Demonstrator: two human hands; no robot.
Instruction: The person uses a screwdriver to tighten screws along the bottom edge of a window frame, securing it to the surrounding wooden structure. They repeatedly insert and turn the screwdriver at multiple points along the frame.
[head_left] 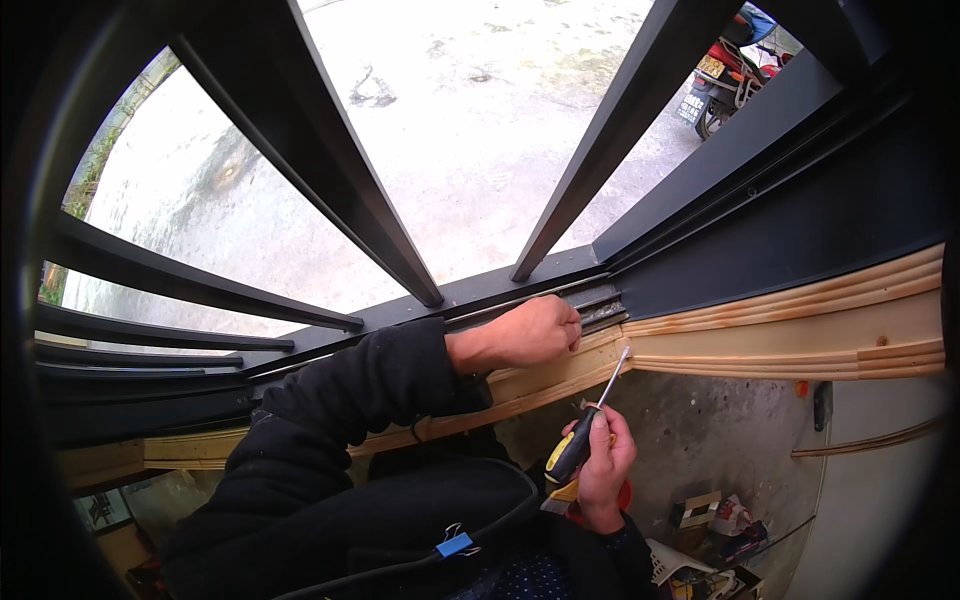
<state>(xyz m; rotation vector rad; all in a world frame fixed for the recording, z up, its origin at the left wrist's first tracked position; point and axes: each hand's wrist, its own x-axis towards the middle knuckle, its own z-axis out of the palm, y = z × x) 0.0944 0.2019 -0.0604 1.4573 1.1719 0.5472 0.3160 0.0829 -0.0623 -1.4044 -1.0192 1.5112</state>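
My right hand (606, 462) grips a screwdriver (569, 454) by its black and yellow handle. The metal shaft points up and away, and its tip is at the corner of the light wooden window trim (720, 343). Over the window's dark metal track (597, 300), just left of that corner, my left hand (537, 331) is closed with its fingers curled downward. Whatever those fingers pinch, if anything, is hidden from view. A dark sleeve covers my left arm, which reaches across the trim.
Dark metal bars (345, 170) rise beyond the track, with pale concrete ground and a red motorcycle (735, 75) outside. Below the trim, small boxes (697, 509) and other clutter lie on the grey floor. A blue binder clip (454, 545) sits on a dark strap or edge at my front.
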